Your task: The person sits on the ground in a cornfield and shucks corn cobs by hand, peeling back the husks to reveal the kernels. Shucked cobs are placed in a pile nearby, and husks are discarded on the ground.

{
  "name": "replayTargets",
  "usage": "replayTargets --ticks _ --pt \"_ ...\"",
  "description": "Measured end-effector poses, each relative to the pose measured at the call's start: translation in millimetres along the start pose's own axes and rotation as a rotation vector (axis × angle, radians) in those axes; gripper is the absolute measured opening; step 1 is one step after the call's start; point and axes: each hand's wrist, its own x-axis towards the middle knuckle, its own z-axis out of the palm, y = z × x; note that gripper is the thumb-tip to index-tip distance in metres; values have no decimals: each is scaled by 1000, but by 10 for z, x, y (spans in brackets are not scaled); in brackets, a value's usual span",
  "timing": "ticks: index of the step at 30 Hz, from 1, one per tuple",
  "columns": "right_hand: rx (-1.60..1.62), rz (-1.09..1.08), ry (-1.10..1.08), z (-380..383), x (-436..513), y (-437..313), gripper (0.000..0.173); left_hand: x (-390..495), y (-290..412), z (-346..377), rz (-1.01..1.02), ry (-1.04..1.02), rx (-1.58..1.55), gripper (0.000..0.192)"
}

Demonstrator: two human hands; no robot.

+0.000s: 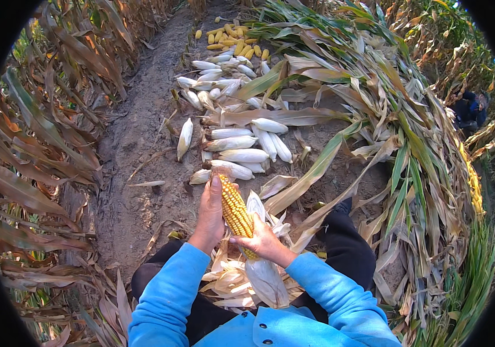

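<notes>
A yellow ear of corn (pixel 236 210) lies slanted between my two hands, its kernels bare along most of its length. My left hand (pixel 211 214) grips its upper end, where brown silk shows. Around its lower part closes my right hand (pixel 262 238), the thumb across the kernels. Pale husk (pixel 267 279) hangs folded back from the ear's base toward my lap. Stripped husks (pixel 230 282) are piled between my legs. Just beyond my hands, several ears in whitish husks (pixel 243 155) lie on the soil.
Farther off lie more husked-over ears (pixel 212 76) and a heap of bare yellow ears (pixel 234 39). Cut corn stalks (pixel 403 108) form a long pile on the right. Dry standing corn (pixel 52 152) lines the left. A person (pixel 468 108) is partly visible at the far right.
</notes>
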Motion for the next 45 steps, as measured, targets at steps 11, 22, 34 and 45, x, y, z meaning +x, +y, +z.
replayTargets --ticks 11,22,34,45 --pt "165 13 5 -32 -129 16 64 379 -160 -585 -242 232 -228 26" --pt "764 174 -74 -238 -82 -111 88 -45 70 -107 -69 -153 122 42" --pt "1067 191 331 -594 219 290 50 -528 23 -212 12 -814 1591 27" --pt "814 -12 582 -753 270 111 65 -346 184 -538 634 -279 1726 38"
